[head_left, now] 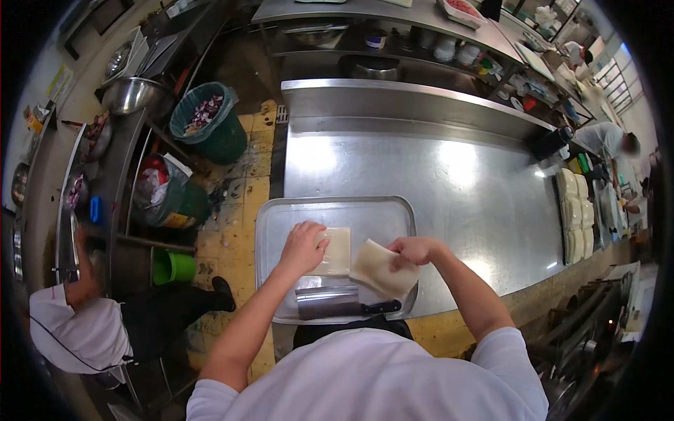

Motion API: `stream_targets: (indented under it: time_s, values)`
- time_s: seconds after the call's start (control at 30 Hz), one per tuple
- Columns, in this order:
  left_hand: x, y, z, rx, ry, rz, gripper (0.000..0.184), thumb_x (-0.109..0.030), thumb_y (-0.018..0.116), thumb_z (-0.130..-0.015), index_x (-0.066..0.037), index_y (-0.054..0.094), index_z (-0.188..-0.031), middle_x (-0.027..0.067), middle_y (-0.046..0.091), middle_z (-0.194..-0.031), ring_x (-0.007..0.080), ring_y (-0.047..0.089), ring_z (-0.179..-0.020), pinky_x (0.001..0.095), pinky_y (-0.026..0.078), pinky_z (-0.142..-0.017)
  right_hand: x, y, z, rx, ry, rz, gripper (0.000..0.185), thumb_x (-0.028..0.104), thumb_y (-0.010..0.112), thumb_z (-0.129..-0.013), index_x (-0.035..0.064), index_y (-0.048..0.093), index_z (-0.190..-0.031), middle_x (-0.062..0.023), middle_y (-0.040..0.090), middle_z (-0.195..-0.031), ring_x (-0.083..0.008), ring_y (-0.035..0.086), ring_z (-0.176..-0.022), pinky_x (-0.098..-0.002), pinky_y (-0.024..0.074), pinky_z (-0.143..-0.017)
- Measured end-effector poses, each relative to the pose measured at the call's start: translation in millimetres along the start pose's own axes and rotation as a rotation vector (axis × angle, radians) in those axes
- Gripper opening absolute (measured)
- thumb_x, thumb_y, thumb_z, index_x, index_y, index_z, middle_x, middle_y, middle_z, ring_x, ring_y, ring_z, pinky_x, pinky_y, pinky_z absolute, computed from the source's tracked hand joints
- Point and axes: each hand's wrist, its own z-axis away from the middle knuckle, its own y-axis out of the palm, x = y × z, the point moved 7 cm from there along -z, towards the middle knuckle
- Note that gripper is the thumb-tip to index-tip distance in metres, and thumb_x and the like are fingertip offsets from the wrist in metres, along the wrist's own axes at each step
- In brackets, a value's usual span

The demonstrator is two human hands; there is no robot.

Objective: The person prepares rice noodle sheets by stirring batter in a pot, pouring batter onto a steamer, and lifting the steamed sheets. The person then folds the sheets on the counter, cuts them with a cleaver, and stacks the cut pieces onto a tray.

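A metal tray [337,201] lies on the steel table in front of me. On it rests a pale square sheet stack [335,251], and my left hand [304,247] lies over its left part with the fingers spread. My right hand [413,252] pinches the upper right edge of a pale floppy sheet [382,270], which is tilted over the right side of the tray. A cleaver [328,302] with a black handle lies near the tray's front edge, below the square stack.
The steel table [491,210] extends right. Wrapped pale blocks [576,214] stand at its right end near a black container [552,144]. Green bins [225,137] stand left. A co-worker [84,323] is at the lower left; other people are at the far right.
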Motion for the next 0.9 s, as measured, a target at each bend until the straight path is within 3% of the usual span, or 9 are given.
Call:
stream_targets:
  time_s: [0.1, 0.2, 0.3, 0.4, 0.6, 0.7, 0.9]
  values:
    - [16.3, 17.1, -20.7, 0.184, -0.020, -0.152, 0.033, -0.028, 0.072, -0.091, -0.006, 0.070, -0.117, 0.0145, 0.068, -0.117, 0.0360, 0.061, -0.114, 0.0456, 0.047, -0.101, -17.4, 19.6, 18.1, -0.061, 0.001, -0.049, 0.041, 0.008, 0.075, -0.085, 0.0023, 0.069, -0.125, -0.0029, 0.074, -0.105, -0.0140, 0.069, -0.091, -0.0318, 0.0573, -0.078]
    - [30.9, 36.4, -38.7, 0.496, -0.059, -0.242, 0.040, -0.037, 0.073, -0.089, -0.008, 0.070, -0.117, 0.0152, 0.070, -0.114, 0.0354, 0.064, -0.110, 0.0441, 0.051, -0.096, -12.8, 52.1, 41.6, -0.103, -0.101, -0.239, 0.039, 0.007, 0.076, -0.085, 0.0013, 0.070, -0.123, -0.0029, 0.074, -0.105, -0.0129, 0.068, -0.093, -0.0299, 0.0558, -0.083]
    - [28.2, 35.4, -51.9, 0.730, -0.227, -0.202, 0.053, -0.048, 0.073, -0.087, -0.007, 0.070, -0.120, 0.0164, 0.071, -0.119, 0.0332, 0.065, -0.114, 0.0447, 0.051, -0.098, -28.1, 71.2, 52.6, -0.162, -0.164, -0.392, 0.037, 0.005, 0.077, -0.085, -0.0019, 0.070, -0.120, -0.0055, 0.074, -0.106, -0.0154, 0.069, -0.096, -0.0317, 0.0559, -0.087]
    - [34.8, 54.3, -62.1, 0.904, -0.125, -0.358, 0.059, -0.056, 0.072, -0.084, -0.005, 0.074, -0.114, 0.0163, 0.073, -0.115, 0.0333, 0.069, -0.109, 0.0450, 0.054, -0.093, -37.7, 87.8, 67.0, -0.206, -0.178, -0.513, 0.035, 0.004, 0.078, -0.084, -0.0032, 0.070, -0.118, -0.0076, 0.074, -0.109, -0.0182, 0.070, -0.099, -0.0338, 0.0561, -0.090]
    - [23.1, 59.7, -67.3, 0.959, 0.042, -0.333, 0.054, -0.051, 0.072, -0.083, -0.005, 0.077, -0.108, 0.0179, 0.073, -0.115, 0.0345, 0.070, -0.106, 0.0444, 0.055, -0.092, -61.2, 107.8, 87.3, -0.290, -0.283, -0.627, 0.035, 0.001, 0.078, -0.084, -0.0033, 0.070, -0.117, -0.0091, 0.074, -0.111, -0.0208, 0.070, -0.104, -0.0370, 0.0558, -0.095]
    - [20.5, 60.9, -68.8, 0.962, 0.019, -0.384, 0.051, -0.047, 0.075, -0.081, -0.003, 0.077, -0.107, 0.0196, 0.073, -0.114, 0.0355, 0.070, -0.105, 0.0437, 0.055, -0.092, -65.3, 119.1, 93.7, -0.312, -0.330, -0.673, 0.036, 0.001, 0.077, -0.083, -0.0033, 0.070, -0.118, -0.0093, 0.074, -0.112, -0.0206, 0.070, -0.104, -0.0371, 0.0557, -0.095]
    - [25.7, 69.7, -71.2, 0.944, 0.033, -0.418, 0.059, -0.050, 0.080, -0.076, -0.003, 0.075, -0.112, 0.0186, 0.074, -0.111, 0.0346, 0.070, -0.104, 0.0433, 0.055, -0.090, -73.3, 134.4, 99.1, -0.357, -0.375, -0.719, 0.036, 0.001, 0.077, -0.083, -0.0034, 0.070, -0.118, -0.0094, 0.074, -0.111, -0.0201, 0.071, -0.103, -0.0367, 0.0559, -0.094]
